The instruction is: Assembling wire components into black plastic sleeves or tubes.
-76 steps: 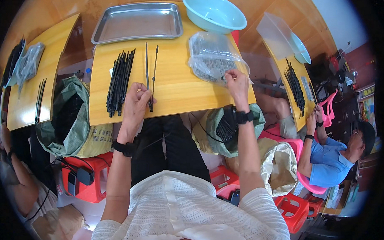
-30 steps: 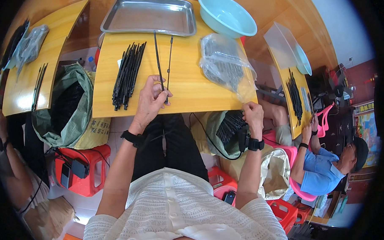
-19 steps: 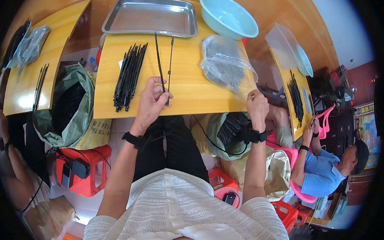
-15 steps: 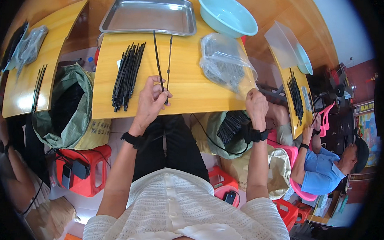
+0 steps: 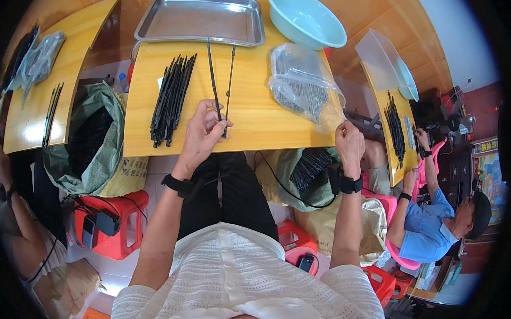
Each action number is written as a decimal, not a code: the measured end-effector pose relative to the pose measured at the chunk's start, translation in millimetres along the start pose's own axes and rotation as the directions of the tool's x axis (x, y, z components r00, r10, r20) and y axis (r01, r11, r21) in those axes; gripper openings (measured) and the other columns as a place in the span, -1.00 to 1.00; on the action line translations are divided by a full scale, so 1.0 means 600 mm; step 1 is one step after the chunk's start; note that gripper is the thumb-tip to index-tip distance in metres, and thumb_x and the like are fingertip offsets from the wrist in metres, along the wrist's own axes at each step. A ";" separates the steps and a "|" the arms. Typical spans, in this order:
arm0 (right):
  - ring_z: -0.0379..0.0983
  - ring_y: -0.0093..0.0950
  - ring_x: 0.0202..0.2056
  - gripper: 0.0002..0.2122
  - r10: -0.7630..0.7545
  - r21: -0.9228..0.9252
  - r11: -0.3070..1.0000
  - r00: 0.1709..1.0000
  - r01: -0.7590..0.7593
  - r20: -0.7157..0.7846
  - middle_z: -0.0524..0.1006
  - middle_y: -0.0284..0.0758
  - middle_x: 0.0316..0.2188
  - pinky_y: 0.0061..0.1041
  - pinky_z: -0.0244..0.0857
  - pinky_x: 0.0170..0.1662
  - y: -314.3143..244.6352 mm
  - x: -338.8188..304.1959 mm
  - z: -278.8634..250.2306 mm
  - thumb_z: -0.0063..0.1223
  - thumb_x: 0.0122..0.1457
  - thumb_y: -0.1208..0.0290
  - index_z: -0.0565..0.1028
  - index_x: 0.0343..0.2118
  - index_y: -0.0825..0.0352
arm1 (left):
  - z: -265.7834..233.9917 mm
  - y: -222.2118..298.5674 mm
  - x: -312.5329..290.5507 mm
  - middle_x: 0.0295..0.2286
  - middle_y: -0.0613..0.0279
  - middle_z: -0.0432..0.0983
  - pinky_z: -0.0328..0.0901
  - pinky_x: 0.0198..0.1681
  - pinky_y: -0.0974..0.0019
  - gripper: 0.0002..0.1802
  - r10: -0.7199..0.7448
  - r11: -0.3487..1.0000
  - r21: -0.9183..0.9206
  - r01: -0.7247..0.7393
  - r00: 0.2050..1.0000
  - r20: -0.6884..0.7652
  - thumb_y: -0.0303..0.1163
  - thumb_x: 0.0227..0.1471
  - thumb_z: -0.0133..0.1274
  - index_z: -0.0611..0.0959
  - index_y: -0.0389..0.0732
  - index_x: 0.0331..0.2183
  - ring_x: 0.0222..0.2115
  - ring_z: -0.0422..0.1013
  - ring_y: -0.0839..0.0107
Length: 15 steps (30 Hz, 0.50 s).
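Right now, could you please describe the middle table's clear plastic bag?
On the middle yellow wooden table, find the round pale blue basin at far right. The clear plastic bag lies nearer, the only see-through thing there, showing thin grey pieces.

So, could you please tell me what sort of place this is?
Probably a manual workroom: black rods lie piled on the wooden table, a green sack holds dark pieces, and a co-worker in blue sits at another table.

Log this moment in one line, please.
left hand: holds black rods; right hand: at clear bag, grip unclear; bundle: on table; tray, basin: far side
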State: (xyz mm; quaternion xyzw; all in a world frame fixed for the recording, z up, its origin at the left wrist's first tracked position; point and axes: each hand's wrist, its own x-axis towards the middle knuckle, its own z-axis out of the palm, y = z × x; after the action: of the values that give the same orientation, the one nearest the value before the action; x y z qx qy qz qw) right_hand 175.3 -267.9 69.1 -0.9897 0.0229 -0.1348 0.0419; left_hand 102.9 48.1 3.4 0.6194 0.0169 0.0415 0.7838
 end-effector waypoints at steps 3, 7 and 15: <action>0.42 -0.12 -0.46 -0.91 -0.011 0.012 1.000 0.997 0.012 -0.075 0.46 -0.13 -0.53 -0.22 0.27 -0.41 0.026 -0.007 0.003 -0.06 -0.03 0.44 0.47 -0.50 0.30 | 0.001 0.001 -0.001 -0.44 0.21 0.41 0.23 -0.50 0.58 -0.68 0.025 0.999 -0.029 -0.024 1.000 0.013 -0.51 0.00 -0.09 0.24 -0.18 -0.17 -0.50 0.37 0.56; 0.36 -0.21 -0.41 -0.93 0.015 0.044 0.999 0.980 -0.006 -0.197 0.38 -0.21 -0.50 -0.28 0.22 -0.37 0.026 -0.021 -0.005 -0.02 -0.03 0.49 0.48 -0.48 0.32 | -0.005 -0.003 -0.002 -0.38 0.23 0.35 0.26 -0.44 0.57 -0.66 0.032 0.999 -0.024 -0.031 0.999 0.034 -0.52 -0.01 -0.07 0.24 -0.20 -0.16 -0.43 0.37 0.56; 0.36 -0.51 -0.37 -0.91 0.103 0.848 0.531 0.992 0.011 -0.077 0.46 -0.35 -0.41 -0.61 0.20 -0.30 0.054 -0.059 0.014 0.02 0.02 0.55 0.46 -0.40 0.43 | -0.009 -0.010 -0.001 -0.39 0.23 0.31 0.27 -0.40 0.54 -0.56 0.095 0.989 -0.119 -0.084 0.992 0.084 -0.58 -0.06 -0.01 0.24 -0.24 -0.10 -0.43 0.36 0.53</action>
State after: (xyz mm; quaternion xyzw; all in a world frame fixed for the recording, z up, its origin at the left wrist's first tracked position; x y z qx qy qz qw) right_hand 142.5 -297.6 48.6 -0.8351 -0.0167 -0.1857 0.5175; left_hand 102.0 51.7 -4.0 0.5745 -0.0484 0.0500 0.8155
